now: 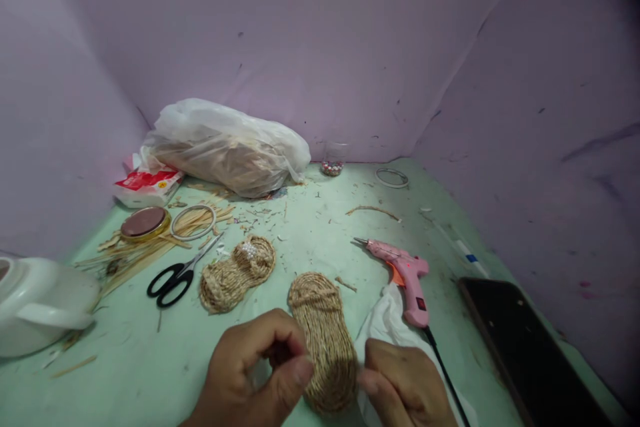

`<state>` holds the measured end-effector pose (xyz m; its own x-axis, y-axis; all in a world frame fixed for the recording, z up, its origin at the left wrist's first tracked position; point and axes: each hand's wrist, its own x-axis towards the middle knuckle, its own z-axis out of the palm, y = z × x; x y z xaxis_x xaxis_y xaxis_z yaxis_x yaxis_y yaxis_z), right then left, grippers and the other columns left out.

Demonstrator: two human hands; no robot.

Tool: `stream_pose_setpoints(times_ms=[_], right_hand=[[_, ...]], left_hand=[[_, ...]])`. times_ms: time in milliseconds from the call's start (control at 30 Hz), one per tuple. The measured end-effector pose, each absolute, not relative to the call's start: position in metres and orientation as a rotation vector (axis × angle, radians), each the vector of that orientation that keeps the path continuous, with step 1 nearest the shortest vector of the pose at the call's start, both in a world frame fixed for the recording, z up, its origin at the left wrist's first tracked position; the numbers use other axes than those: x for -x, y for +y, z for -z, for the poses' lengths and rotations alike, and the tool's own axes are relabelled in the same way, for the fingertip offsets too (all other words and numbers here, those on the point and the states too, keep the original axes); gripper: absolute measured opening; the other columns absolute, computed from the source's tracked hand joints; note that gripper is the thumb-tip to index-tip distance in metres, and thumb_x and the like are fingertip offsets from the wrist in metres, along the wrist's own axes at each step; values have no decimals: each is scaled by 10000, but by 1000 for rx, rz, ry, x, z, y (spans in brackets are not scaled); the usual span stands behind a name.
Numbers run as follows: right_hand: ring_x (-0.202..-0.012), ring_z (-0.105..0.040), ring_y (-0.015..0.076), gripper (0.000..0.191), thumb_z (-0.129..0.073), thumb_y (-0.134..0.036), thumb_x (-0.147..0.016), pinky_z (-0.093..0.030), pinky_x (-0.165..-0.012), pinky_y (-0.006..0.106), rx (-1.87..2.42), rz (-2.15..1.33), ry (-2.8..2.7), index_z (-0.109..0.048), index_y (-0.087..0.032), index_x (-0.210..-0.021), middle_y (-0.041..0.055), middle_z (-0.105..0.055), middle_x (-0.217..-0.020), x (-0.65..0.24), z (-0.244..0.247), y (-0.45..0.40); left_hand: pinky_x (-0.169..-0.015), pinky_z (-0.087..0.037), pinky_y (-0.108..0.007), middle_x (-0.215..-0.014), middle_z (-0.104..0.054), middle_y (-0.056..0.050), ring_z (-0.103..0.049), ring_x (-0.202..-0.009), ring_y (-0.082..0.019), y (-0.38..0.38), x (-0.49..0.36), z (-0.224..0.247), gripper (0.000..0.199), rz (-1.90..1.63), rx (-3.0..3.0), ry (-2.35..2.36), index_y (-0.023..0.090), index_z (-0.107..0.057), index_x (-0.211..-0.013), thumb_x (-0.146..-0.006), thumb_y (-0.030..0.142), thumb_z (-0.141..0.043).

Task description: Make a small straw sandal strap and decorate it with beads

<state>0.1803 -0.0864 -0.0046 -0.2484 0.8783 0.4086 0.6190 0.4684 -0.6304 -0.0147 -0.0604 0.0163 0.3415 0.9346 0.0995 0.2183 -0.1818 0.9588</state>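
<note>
Shifting the right hand point(410, 377) outward could snag the glue-gun cord point(445, 373). Woven sole point(325, 327) lies between it and the left hand point(237, 360); fingers curled, grip on either side indeterminable.

From where I stand, it's a pale green tabletop point(320, 227), littered with tiny scraps. Clockwise from twelve come a clear jar of beads point(333, 160), then a white ring point(392, 178) and a curved strand point(374, 211) around one. A pink glue gun point(407, 273) lies at three; a white cloth point(387, 320) and dark phone point(520, 347), around four. The larger woven piece point(320, 327) sits at six, the smaller, beaded one point(225, 283) and black-handled scissors point(175, 280) toward eight, with a white pitcher point(45, 303) beyond. Straw strips point(135, 263) spread at nine, a packet point(147, 187) at ten, a plastic bag point(225, 147) at eleven.
</note>
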Motion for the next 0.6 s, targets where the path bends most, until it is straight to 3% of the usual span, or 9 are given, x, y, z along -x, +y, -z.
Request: stream_pose_setpoints(times_ms=[100, 200, 300, 367, 467, 600], right_hand=[[-552, -604, 118, 154, -458, -221, -887, -486, -503, 186, 1062, -544, -1892, -587, -178, -815, 25, -639, -655, -177, 8, -81], [-637, -649, 126, 157, -498, -164, -861, -520, -558, 173, 907, -500, -1953, -602, -168, -979, 63, -683, -754, -175, 16, -78], [-506, -611, 99, 173, -470, -222, -888, -468, -466, 153, 947, -431, -1995, -634, -175, -860, 25, -655, -634, -174, 27, -80], [-407, -550, 94, 287, -423, -273, -909, -389, -374, 178, 977, -287, -2022, -631, -182, -734, 1, -609, -533, -174, 32, -82], [-353, -496, 98, 448, -324, -189, -938, -314, -333, 214, 920, -57, -2209, -592, -183, -579, -10, -557, -449, -173, 32, -82], [-353, -488, 93, 494, -275, -113, -931, -313, -343, 219, 895, -9, -2355, -571, -182, -541, -9, -549, -443, -175, 29, -82]], left_hand=[[-443, -343, -174, -516, -471, 41, -413, -453, -69, -62, 9, -11, 281, -787, -1521, 1019, 157, -570, -695, -819, 404, -515], [-432, -325, -172, -517, -482, 37, -406, -427, -57, -65, 3, 0, 325, -691, -1577, 913, 145, -610, -732, -867, 385, -437], [-449, -325, -162, -519, -525, 17, -438, -454, -59, -65, 1, 16, 355, -747, -1824, 845, 147, -600, -656, -891, 318, -397], [-424, -301, -160, -485, -514, 16, -431, -434, -61, -65, 1, 26, 395, -827, -2029, 809, 154, -562, -596, -898, 313, -363], [-349, -183, -203, -423, -466, 16, -343, -361, -68, -65, 0, 33, 462, -811, -2431, 858, 164, -502, -527, -912, 319, -299], [-351, -99, -271, -400, -452, 7, -312, -348, -90, -68, -1, 28, 533, -688, -2759, 932, 172, -477, -514, -942, 285, -181]])
